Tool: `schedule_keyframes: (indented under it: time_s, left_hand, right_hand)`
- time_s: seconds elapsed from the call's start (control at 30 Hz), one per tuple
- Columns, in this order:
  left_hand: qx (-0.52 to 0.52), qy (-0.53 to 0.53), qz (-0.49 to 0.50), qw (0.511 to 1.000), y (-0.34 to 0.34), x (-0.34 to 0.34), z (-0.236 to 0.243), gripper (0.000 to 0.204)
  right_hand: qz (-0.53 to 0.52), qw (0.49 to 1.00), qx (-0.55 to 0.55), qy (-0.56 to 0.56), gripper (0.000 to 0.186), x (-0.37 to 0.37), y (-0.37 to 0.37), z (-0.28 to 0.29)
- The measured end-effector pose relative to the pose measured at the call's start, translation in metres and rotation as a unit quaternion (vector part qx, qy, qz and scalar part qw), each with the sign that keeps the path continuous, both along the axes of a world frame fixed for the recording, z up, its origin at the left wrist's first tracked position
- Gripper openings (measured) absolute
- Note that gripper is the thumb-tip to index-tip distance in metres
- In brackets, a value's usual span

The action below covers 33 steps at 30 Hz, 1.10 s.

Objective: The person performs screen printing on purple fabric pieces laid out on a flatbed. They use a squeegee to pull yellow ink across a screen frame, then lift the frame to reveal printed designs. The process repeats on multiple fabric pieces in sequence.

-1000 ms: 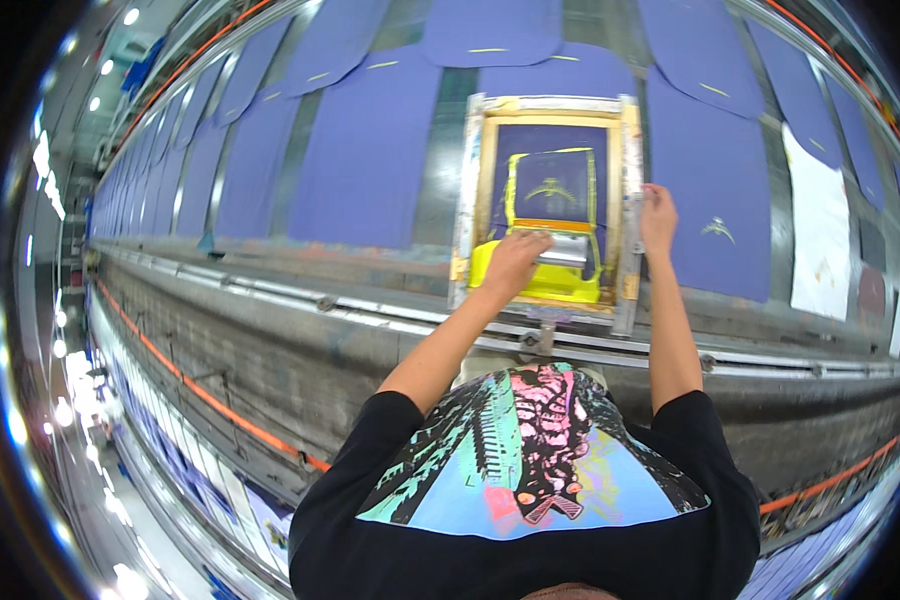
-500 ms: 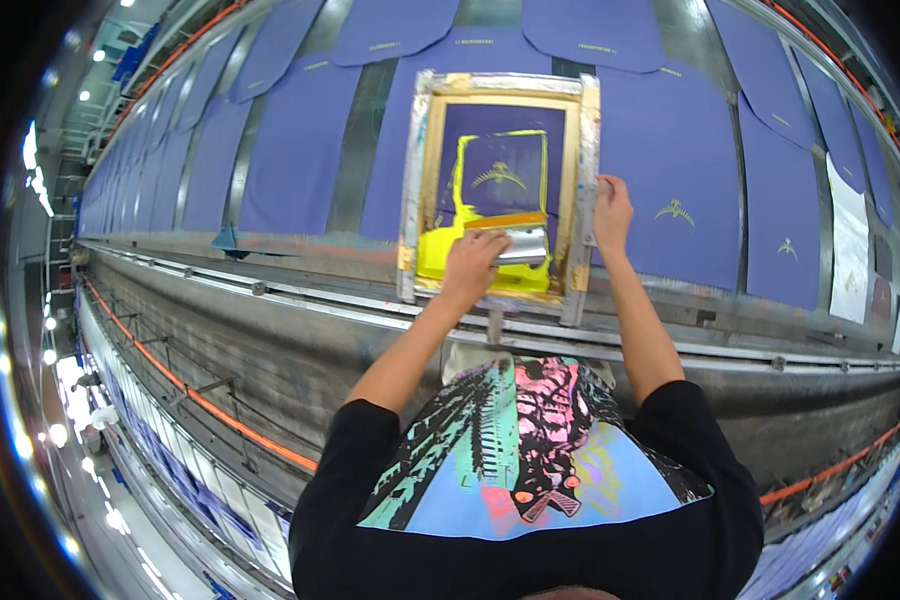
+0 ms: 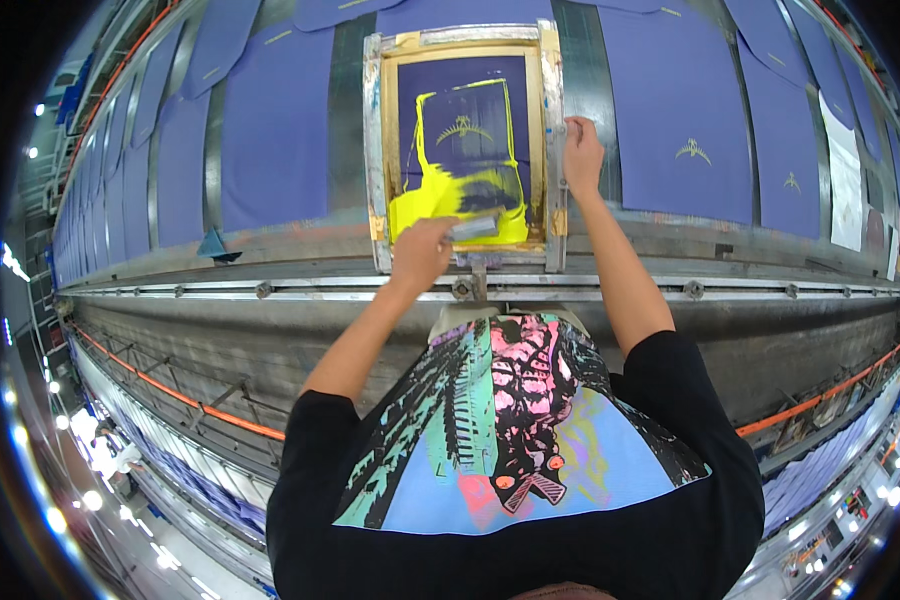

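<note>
A screen-printing frame (image 3: pixel 374 160) with worn metal sides lies on a purple fabric piece. Inside it, yellow ink (image 3: pixel 420 205) pools at the near end and smears up around a small winged emblem (image 3: pixel 463 131). My left hand (image 3: pixel 422 255) is closed on one end of a silver squeegee (image 3: pixel 476 227), blurred by motion, in the ink at the frame's near end. Along the frame's right side, my right hand (image 3: pixel 583 158) has its fingers curled on the outer edge. What lies under the ink is hidden.
More purple fabric pieces (image 3: pixel 680 100) lie in a row along the long table, some with yellow emblems. A metal rail (image 3: pixel 660 290) runs along its near edge. White sheet (image 3: pixel 843 180) is at the right; a small teal object (image 3: pixel 218 246) sits at the left.
The frame has shifted left against the fabric, baring a strip of table at its right. My left hand has drawn the squeegee to the near end. My right hand stays on the frame.
</note>
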State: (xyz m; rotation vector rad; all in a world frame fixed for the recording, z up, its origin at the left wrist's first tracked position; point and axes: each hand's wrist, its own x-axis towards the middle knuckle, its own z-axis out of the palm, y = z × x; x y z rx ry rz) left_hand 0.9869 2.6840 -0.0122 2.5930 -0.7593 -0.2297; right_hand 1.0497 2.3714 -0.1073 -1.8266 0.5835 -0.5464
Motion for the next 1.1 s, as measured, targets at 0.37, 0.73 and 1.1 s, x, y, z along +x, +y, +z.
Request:
schedule_keyframes:
  time_s: [0.37, 0.73, 1.1]
  left_hand:
    - [0.134, 0.356, -0.112, 0.918, -0.033, 0.123, -0.028, 0.048]
    - [0.094, 0.073, 0.022, 0.993, -0.076, 0.243, 0.027, 0.027]
    - [0.008, -0.212, -0.040, 0.977, -0.047, 0.087, -0.016, 0.037]
  right_hand:
    - [0.001, 0.999, -0.017, 0.035, 0.025, 0.008, -0.002, -0.024]
    - [0.008, 0.998, 0.008, 0.056, 0.022, 0.004, -0.001, -0.001]
    - [0.005, 0.996, 0.019, 0.092, 0.024, 0.002, -0.006, 0.020]
